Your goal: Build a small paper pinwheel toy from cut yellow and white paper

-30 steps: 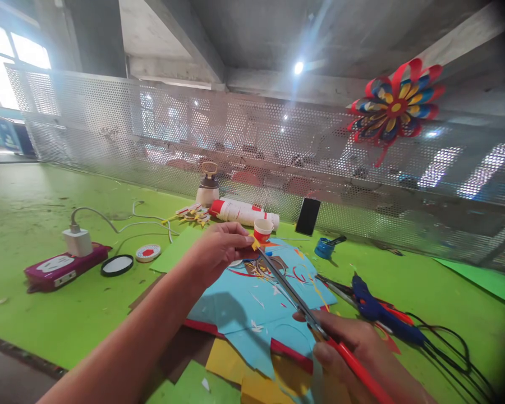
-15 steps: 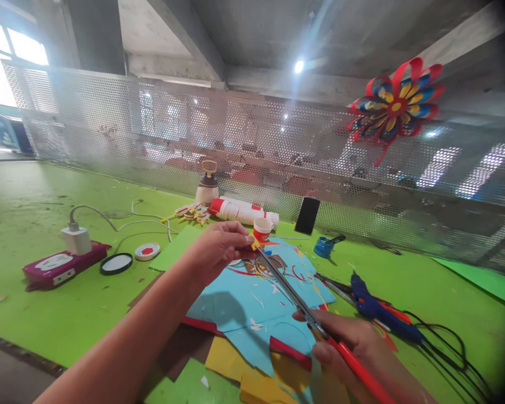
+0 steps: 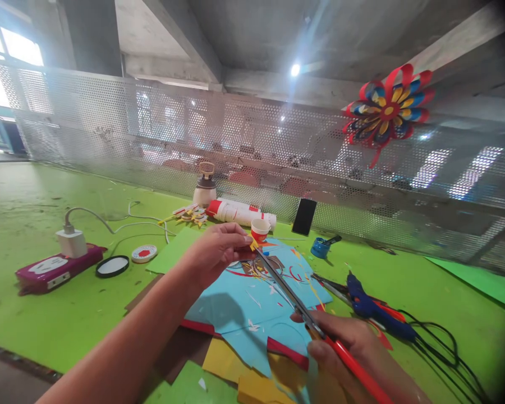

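We see the left hand (image 3: 216, 252) raised over the bench (image 3: 67, 314), its fingers (image 3: 239, 242) pinched narrow on a small yellow scrap (image 3: 253, 244). The right hand (image 3: 345, 348) grips the red handles of the scissors (image 3: 294, 297), fingers closed about them. The blades run up and left, and their tips meet the scrap at the left fingertips; we cannot tell whether the blades are parted or closed there. The scrap sits above the far edge of a blue sheet (image 3: 244, 303), which lies flat on the bench, strewn with paper trimmings. Under the blue sheet lie red, yellow and brown sheets, overlapping. Just behind the scrap stands a red and white cup (image 3: 260, 229). A blue glue gun (image 3: 372, 306) lies to the right of the sheet, its black cord (image 3: 446, 348) trailing right. At left we note a purple power strip (image 3: 54, 269) with a white charger (image 3: 71, 242) plugged in, and a round lid (image 3: 112, 266) beside it. A paper flower (image 3: 387, 112) hangs on the perforated screen (image 3: 151, 134) behind the bench.
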`<state>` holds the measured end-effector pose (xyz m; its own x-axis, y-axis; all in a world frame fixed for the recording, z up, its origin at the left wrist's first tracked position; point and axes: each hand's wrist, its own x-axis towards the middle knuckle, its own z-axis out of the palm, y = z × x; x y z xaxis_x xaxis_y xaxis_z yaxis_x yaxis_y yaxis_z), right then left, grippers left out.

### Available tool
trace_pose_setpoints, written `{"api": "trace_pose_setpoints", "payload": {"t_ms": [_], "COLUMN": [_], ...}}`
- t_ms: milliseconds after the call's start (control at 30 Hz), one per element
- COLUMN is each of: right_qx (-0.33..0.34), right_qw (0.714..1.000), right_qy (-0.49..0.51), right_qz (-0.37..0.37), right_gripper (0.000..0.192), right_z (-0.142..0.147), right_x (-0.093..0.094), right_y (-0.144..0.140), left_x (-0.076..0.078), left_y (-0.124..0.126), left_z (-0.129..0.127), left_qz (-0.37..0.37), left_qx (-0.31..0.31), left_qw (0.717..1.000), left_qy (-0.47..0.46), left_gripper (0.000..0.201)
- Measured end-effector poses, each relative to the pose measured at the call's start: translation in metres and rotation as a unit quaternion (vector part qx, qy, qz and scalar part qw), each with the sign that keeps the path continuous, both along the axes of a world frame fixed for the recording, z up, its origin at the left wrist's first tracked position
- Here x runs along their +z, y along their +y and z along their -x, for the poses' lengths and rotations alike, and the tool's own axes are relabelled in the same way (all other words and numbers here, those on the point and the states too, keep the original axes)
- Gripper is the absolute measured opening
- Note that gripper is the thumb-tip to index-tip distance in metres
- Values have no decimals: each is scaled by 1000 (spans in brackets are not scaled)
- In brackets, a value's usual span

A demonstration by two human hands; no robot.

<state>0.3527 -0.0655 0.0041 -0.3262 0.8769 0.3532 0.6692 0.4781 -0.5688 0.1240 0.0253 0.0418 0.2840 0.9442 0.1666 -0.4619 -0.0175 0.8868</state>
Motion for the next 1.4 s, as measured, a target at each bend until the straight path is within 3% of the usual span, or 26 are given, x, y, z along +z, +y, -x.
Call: {"api": "trace_pose_setpoints", "payload": {"t_ms": [467,733,1100,1400], "right_qx": [79,7,10,-34], "right_qw": [992,999,998,999], "right_qy": [-48,9,-19,1], "right_qz": [83,47,63,-2], "right_gripper": [36,48,52,55], "right_z": [-3,-3,-5,0], "right_x": [-2,-1,-9,-14], "right_y": [7,6,9,8], "left_x": [-1,-2,-4,-7], "left_y": [1,0,-2,-5], "left_z": [-3,-5,-10,-16], "left_qz": [-4,-6,16,26], "left_qx": [80,48,45,64], "left_qw": [997,999,999,996], "left_qy": [-12,-12,-27,-59], "left_gripper": [17,16,12,9]}}
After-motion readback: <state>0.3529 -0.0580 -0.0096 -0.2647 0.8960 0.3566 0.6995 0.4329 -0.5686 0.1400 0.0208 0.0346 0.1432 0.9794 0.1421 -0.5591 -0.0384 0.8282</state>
